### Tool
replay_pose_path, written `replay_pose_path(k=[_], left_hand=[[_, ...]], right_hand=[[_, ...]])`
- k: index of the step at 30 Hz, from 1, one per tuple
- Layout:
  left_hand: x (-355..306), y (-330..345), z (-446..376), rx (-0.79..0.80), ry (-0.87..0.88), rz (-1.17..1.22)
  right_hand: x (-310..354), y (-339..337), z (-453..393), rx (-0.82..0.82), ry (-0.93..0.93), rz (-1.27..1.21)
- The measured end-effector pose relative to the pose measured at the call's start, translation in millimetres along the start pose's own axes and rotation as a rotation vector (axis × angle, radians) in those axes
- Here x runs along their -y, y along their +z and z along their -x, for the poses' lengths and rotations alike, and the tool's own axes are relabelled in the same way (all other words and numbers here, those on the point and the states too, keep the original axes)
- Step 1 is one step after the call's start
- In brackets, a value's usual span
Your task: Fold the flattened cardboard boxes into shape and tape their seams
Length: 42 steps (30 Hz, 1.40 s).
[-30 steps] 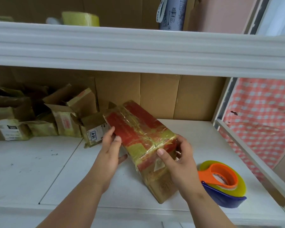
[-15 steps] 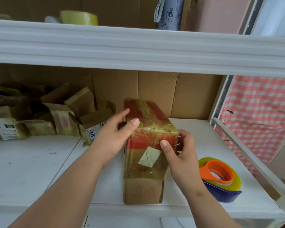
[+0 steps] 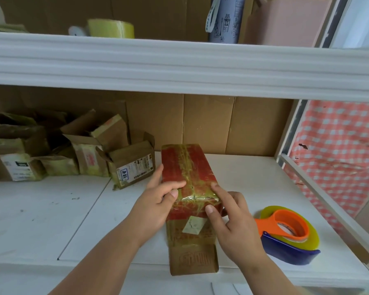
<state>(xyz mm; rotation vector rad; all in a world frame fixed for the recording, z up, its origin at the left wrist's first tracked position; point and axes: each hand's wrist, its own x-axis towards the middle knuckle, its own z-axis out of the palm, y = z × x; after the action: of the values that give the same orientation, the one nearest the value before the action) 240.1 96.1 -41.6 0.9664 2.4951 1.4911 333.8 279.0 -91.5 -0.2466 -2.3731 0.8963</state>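
Observation:
A long cardboard box (image 3: 188, 173) with red print and yellowish tape stands on the white shelf (image 3: 249, 184), its length running away from me. A loose bottom flap (image 3: 193, 260) lies flat at the near edge. My left hand (image 3: 158, 201) grips the box's near left corner, thumb on top. My right hand (image 3: 232, 218) holds the near right corner, fingers on the front face beside a pale label (image 3: 193, 225). A tape dispenser (image 3: 288, 235), orange and blue with a yellow roll, lies on the shelf right of my right hand.
Several small folded and taped boxes (image 3: 130, 165) crowd the shelf's back left. Cardboard sheets (image 3: 209, 124) line the back wall. An upper shelf (image 3: 179, 64) overhangs, carrying a tape roll (image 3: 111, 28). A white frame (image 3: 320, 196) and checked cloth (image 3: 345, 158) bound the right side.
The box has turned from a leftward tilt to lie straight and flat on the shelf. My left hand moved from its side onto the near top corner.

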Motion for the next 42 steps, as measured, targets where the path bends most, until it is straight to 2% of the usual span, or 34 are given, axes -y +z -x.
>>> replay_pose_path(k=[8, 12, 17, 23, 27, 30, 33, 38, 42], left_hand=[[0, 17, -4, -0.017, 0.054, -0.355], [4, 18, -6, 0.020, 0.088, -0.375], [6, 15, -10, 0.037, 0.108, -0.381], [9, 13, -12, 0.053, 0.127, -0.376], [11, 13, -12, 0.080, 0.140, -0.418], [11, 11, -11, 0.117, 0.134, -0.439], [10, 9, -11, 0.139, 0.125, -0.416], [7, 12, -11, 0.103, 0.118, -0.427], [2, 13, -7, 0.009, 0.125, -0.557]], right_hand=[[0, -2, -9, -0.063, -0.081, 0.050], [-5, -2, -7, 0.020, -0.120, -0.008], [-8, 1, -10, -0.047, -0.107, -0.122], [-9, 3, -16, -0.125, -0.190, -0.044], [-10, -2, -17, -0.093, -0.250, 0.076], [-12, -6, -15, -0.025, -0.244, 0.087], [-15, -7, -15, -0.033, -0.257, 0.089], [-9, -5, -16, -0.083, -0.268, 0.111], [-2, -11, -7, 0.046, -0.202, 0.148]])
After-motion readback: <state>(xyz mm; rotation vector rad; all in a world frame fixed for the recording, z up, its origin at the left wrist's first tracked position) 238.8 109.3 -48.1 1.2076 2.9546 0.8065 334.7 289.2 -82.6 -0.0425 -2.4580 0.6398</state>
